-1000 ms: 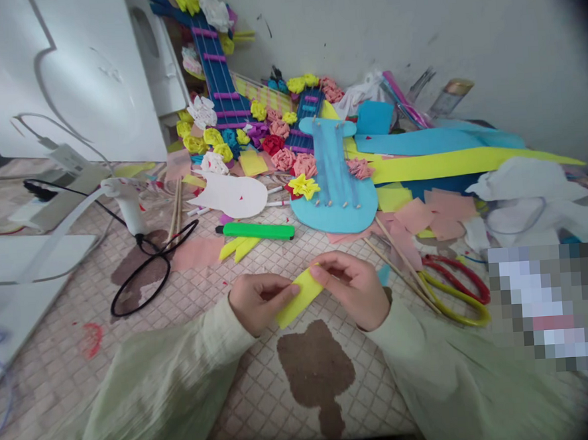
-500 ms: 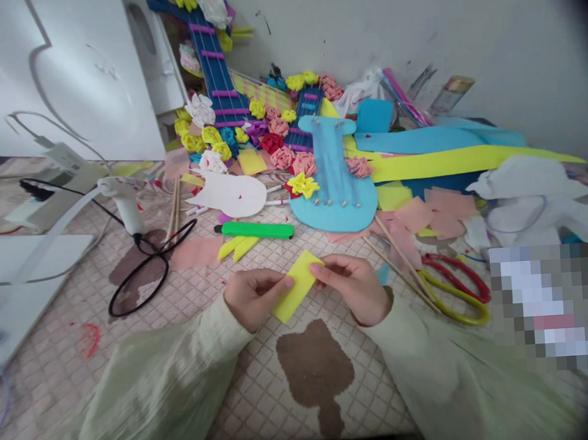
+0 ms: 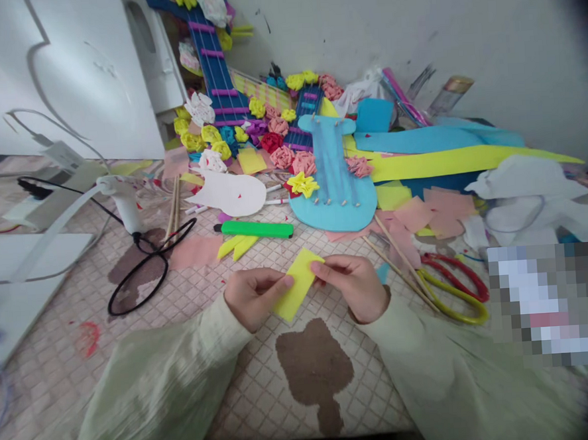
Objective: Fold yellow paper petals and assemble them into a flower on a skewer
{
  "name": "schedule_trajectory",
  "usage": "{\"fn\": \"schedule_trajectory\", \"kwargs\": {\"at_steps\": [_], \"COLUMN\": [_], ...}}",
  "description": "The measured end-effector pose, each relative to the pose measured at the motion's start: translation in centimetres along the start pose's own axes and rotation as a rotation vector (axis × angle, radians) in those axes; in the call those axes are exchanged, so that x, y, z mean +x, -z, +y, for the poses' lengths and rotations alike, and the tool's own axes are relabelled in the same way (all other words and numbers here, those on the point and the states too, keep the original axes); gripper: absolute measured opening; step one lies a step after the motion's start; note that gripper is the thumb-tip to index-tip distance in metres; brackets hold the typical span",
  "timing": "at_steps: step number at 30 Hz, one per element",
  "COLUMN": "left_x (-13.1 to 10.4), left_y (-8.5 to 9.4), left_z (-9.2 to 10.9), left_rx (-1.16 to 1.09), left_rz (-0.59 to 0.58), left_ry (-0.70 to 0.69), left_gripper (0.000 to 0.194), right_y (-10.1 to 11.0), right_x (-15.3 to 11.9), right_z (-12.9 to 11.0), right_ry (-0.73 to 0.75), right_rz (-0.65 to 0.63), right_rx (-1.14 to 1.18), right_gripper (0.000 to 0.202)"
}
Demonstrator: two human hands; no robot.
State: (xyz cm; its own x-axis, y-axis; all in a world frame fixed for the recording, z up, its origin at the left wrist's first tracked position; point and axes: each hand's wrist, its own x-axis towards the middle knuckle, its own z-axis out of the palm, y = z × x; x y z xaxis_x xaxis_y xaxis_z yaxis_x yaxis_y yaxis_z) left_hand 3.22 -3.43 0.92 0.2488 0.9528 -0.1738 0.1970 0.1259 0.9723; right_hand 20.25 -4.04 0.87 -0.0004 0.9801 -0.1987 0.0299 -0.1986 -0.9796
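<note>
A small yellow paper rectangle (image 3: pixel 298 286) is held tilted above the table between both hands. My left hand (image 3: pixel 255 295) pinches its left edge, thumb on top. At its upper right corner, my right hand (image 3: pixel 355 284) grips it between thumb and fingers. Just beyond the hands lie a green marker-like tool (image 3: pixel 257 229) and some folded yellow strips (image 3: pixel 238 246). A light blue guitar-shaped cutout (image 3: pixel 333 214) with blue strings and paper flowers stands farther back.
Red and yellow handled scissors (image 3: pixel 458 303) and thin wooden sticks (image 3: pixel 401 266) lie to the right. A black cable loop (image 3: pixel 110 301) is at left. Paper flowers (image 3: pixel 272 142), a white cutout (image 3: pixel 232 194) and a long yellow strip (image 3: pixel 450 162) sit at the back.
</note>
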Motion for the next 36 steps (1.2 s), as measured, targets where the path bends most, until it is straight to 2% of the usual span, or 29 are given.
{"fn": "schedule_trajectory", "kwargs": {"at_steps": [4,9,14,20,25,28,34,36], "left_x": [0.00,0.12,0.09,0.11,-0.14,-0.30,-0.17,-0.13], "left_y": [0.04,0.19,0.22,0.23,-0.04,-0.32,-0.22,-0.17], "left_z": [0.17,0.20,0.10,-0.05,-0.08,-0.15,-0.41,-0.36], "left_rx": [0.025,0.065,0.097,0.099,0.074,0.043,0.065,0.039], "left_rz": [-0.022,-0.015,-0.056,0.003,0.010,0.064,0.046,0.056], "left_ry": [-0.028,-0.050,-0.063,-0.080,-0.087,-0.082,-0.099,-0.100], "left_gripper": [0.021,0.022,0.024,0.024,0.023,0.023,0.025,0.023], "right_y": [-0.11,-0.38,-0.29,-0.49,-0.64,-0.75,-0.83,-0.90], "right_x": [0.02,-0.12,-0.30,-0.42,-0.56,-0.67,-0.85,-0.91], "right_z": [-0.24,-0.26,-0.39,-0.32,-0.18,-0.31,-0.56,-0.46], "right_ry": [-0.004,-0.085,-0.083,-0.121,-0.146,-0.190,-0.193,-0.192], "right_rz": [0.039,-0.125,-0.106,-0.218,-0.177,-0.234,-0.210,-0.255], "right_rx": [0.031,0.069,-0.009,0.070,0.039,0.078,0.100,0.126], "right_gripper": [0.021,0.020,0.021,0.020,0.023,0.025,0.025,0.025]}}
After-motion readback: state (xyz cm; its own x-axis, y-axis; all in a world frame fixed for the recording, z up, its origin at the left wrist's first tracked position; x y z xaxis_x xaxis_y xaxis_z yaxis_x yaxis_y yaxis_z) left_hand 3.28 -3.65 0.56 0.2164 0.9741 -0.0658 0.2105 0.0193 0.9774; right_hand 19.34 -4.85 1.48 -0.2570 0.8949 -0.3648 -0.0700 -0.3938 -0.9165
